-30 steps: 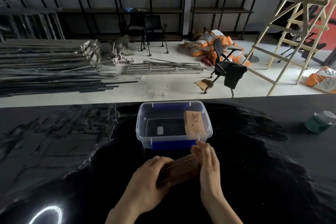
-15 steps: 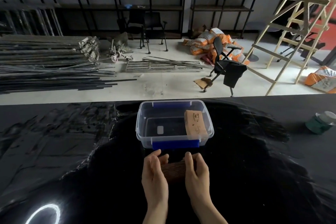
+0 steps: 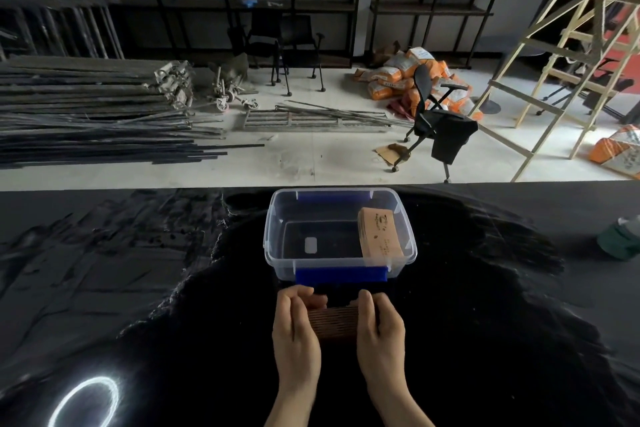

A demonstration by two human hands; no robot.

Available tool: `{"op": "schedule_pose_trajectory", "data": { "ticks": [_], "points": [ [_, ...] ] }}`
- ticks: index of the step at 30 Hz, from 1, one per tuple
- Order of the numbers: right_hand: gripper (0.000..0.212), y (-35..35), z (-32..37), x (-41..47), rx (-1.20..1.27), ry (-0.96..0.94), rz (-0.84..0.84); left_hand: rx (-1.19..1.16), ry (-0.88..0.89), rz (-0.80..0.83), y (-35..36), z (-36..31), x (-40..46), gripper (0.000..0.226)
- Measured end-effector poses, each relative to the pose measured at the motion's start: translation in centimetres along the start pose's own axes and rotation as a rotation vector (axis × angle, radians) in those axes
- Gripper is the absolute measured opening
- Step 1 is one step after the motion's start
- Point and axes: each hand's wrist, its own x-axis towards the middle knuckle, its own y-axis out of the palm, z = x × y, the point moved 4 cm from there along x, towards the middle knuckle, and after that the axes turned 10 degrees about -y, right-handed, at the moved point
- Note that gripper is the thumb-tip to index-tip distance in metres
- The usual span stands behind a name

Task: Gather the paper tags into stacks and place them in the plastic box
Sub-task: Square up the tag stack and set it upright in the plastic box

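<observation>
A stack of brown paper tags [image 3: 332, 322] stands on edge on the black table, just in front of the clear plastic box [image 3: 272, 236]. My left hand [image 3: 296, 329] presses its left end and my right hand [image 3: 379, 326] presses its right end, so both grip the stack between them. The box has blue clips on its near and far rims. Inside it, another brown tag stack [image 3: 379, 234] with printed markings leans along the right wall. A small white label shows on the box floor.
A green tape roll [image 3: 620, 239] lies at the table's far right. The glossy black tabletop [image 3: 138, 288] reflects a ring light at the lower left. Beyond the far table edge are metal bars, an office chair and a wooden ladder on the floor.
The stack went from tilted, with my hands at an angle, to squared between both palms. It and my hands shifted forward toward the box's near clip.
</observation>
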Motion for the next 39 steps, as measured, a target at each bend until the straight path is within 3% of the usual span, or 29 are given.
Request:
{"op": "schedule_pose_trajectory", "data": {
  "ticks": [5, 9, 10, 15, 17, 19, 24, 29, 34, 39],
  "points": [
    [0.027, 0.3, -0.4, 0.5, -0.016, -0.010, 0.029, 0.047, 0.013, -0.012, 0.1, 0.7, 1.1, 0.031],
    [0.028, 0.6, -1.0, 0.3, 0.004, 0.003, 0.044, 0.122, -0.029, 0.104, -0.7, 0.9, 1.0, 0.025],
    [0.028, 0.8, -1.1, 0.2, 0.007, 0.006, 0.048, 0.200, 0.009, 0.139, -1.2, 0.7, 1.0, 0.023],
    [0.029, 1.5, -1.5, 0.3, 0.002, 0.053, 0.080, 0.893, 0.341, 0.532, -2.1, -1.4, 0.7, 0.068],
    [0.029, 1.6, -1.8, 0.5, -0.016, 0.080, 0.090, 1.071, 0.403, 0.558, -1.4, -1.8, 0.9, 0.071],
    [0.026, 1.7, -1.9, 0.6, -0.042, 0.094, 0.110, 1.102, 0.405, 0.498, -1.1, -2.3, 1.3, 0.064],
    [0.009, 0.4, -0.4, 0.8, 0.083, 0.152, 0.178, 0.984, 0.293, 0.461, -1.5, -2.3, 1.7, 0.057],
    [0.037, -1.0, 2.2, 0.7, 0.369, 0.211, 0.351, 0.367, 0.030, 0.338, -2.3, -2.1, 2.3, 0.040],
    [0.027, -0.3, 4.9, 1.6, 0.346, 0.139, 0.381, 0.000, -0.234, 0.361, -1.8, -3.4, 1.6, 0.032],
    [0.027, 1.0, 5.9, 2.2, 0.285, 0.122, 0.405, -0.098, -0.347, 0.391, -2.5, -4.0, 2.4, 0.018]
  ]
}}
